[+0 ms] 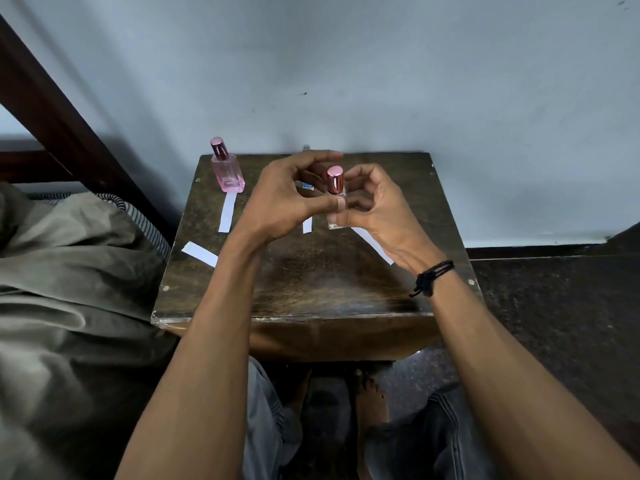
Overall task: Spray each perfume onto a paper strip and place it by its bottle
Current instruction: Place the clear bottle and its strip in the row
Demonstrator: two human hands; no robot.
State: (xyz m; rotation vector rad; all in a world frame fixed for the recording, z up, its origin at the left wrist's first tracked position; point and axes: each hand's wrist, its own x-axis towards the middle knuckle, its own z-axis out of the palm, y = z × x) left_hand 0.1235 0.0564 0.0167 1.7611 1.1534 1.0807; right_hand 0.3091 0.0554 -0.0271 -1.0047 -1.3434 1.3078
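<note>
Hands meet over the far middle of the wooden table [311, 289], both forearms reaching in from the near edge. The left hand [291, 199] is curled, its fingers arched over and behind the clear bottle [335, 181] and its thumb tip laid on the glass below the rose-gold cap. The right hand [377, 209] cups the same bottle from the right, fingers bent behind it and thumb along its lower front, so both grasp it upright between them. A black band [433, 277] circles the right wrist. At the far left corner stands a pink bottle [227, 173], a paper strip [227, 213] lying just near of it. A second strip [200, 253] lies by the left edge, a third [307, 225] shows partly below the left hand, and a slanted strip [372, 244] runs out from under the right hand. Rumpled bedding [69, 271] lies to the left.
</note>
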